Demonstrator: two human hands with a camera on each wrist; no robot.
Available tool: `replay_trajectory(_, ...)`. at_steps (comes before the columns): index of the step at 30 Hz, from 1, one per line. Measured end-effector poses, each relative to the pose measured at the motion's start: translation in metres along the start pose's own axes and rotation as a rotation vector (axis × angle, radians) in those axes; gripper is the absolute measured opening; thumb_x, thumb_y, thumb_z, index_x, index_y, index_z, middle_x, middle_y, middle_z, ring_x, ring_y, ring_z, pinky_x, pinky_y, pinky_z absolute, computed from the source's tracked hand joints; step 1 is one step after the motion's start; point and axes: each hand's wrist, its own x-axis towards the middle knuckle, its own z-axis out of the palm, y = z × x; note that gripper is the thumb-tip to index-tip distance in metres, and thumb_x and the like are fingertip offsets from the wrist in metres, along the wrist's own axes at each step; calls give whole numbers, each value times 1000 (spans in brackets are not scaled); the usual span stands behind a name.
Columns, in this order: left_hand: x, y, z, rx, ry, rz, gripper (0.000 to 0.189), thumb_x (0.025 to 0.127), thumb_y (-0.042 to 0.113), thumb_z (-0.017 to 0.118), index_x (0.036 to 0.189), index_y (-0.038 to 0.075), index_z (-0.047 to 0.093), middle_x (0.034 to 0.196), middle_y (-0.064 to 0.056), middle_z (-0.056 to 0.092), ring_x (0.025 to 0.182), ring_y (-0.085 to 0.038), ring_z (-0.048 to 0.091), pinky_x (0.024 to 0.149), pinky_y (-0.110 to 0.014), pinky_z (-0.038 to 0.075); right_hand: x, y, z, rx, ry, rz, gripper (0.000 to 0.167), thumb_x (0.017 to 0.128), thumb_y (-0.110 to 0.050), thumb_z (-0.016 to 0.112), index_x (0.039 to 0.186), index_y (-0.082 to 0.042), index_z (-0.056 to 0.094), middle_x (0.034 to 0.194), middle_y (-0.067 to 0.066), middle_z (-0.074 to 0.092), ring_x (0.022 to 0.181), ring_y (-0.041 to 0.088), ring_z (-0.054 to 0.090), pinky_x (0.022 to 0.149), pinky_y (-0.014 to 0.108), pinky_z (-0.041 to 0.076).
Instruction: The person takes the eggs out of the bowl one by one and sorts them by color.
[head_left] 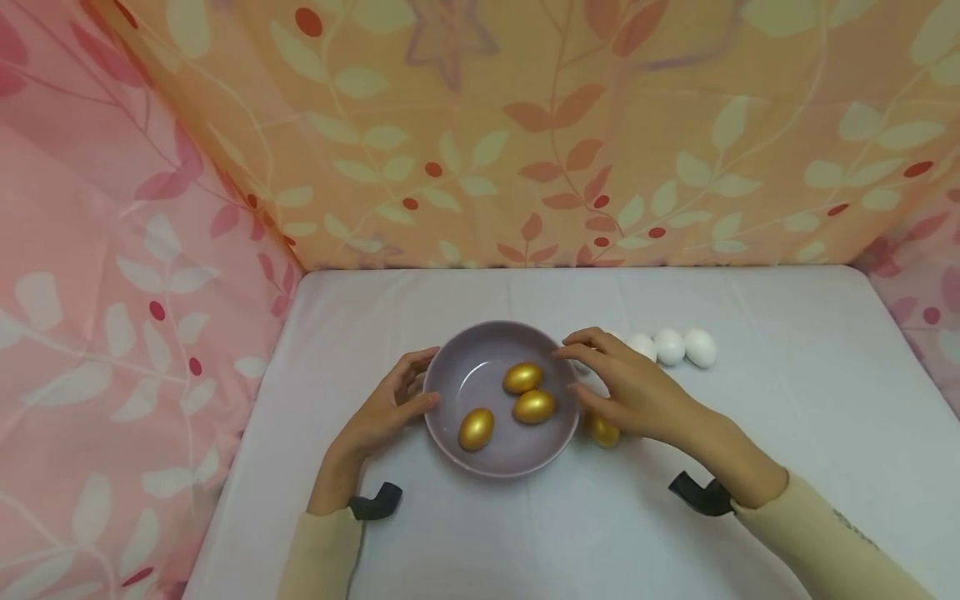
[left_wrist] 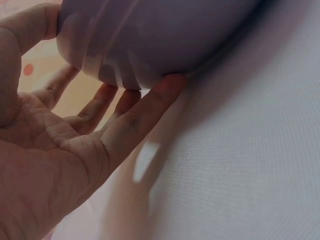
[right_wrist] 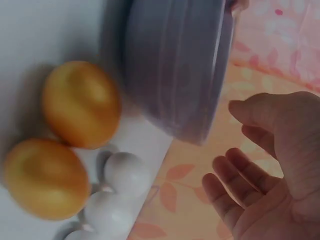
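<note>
A purple bowl point(head_left: 501, 324) stands mid-table and holds three golden eggs point(head_left: 522, 377). My left hand point(head_left: 427, 377) lies against its left side. In the left wrist view the left hand point(left_wrist: 112, 55) has its straight fingers point(left_wrist: 150, 102) touching the lower wall of the bowl point(left_wrist: 165, 35), with the thumb up near the rim. My right hand point(head_left: 581, 371) hovers at the right rim, fingers relaxed. It partly covers a golden egg point(head_left: 602, 432) on the table. The right wrist view shows the right hand point(right_wrist: 227, 142) empty and apart from the bowl point(right_wrist: 175, 70), with two golden eggs point(right_wrist: 81, 103) beside it.
Three white eggs point(head_left: 670, 346) sit in a row to the right of the bowl, also seen as white eggs point(right_wrist: 126, 172) in the right wrist view. A white cloth covers the table point(head_left: 750, 467). Leaf-patterned curtains point(head_left: 525, 125) close off the back and both sides.
</note>
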Motion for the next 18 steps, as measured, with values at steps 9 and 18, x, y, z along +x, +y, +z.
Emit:
replay_trajectory(9,0,-2,4,-11,0,9,67,101,12,71,159,22,41,160,-11,47,153,-37,42,108,-27,50,31,-14,8,13,-125,-62,38,97,-15,74,135,-12,67,138,6,62,126,26,64,105,45,55)
replay_trajectory(18,0,-1,2,2,11,2,67,100,13,72,159,23,41,160,-10,47,155,-38,40,106,-27,51,59,-24,14,-13,-239,-98,30,95,-11,71,125,-13,71,118,4,63,103,17,62,88,36,56)
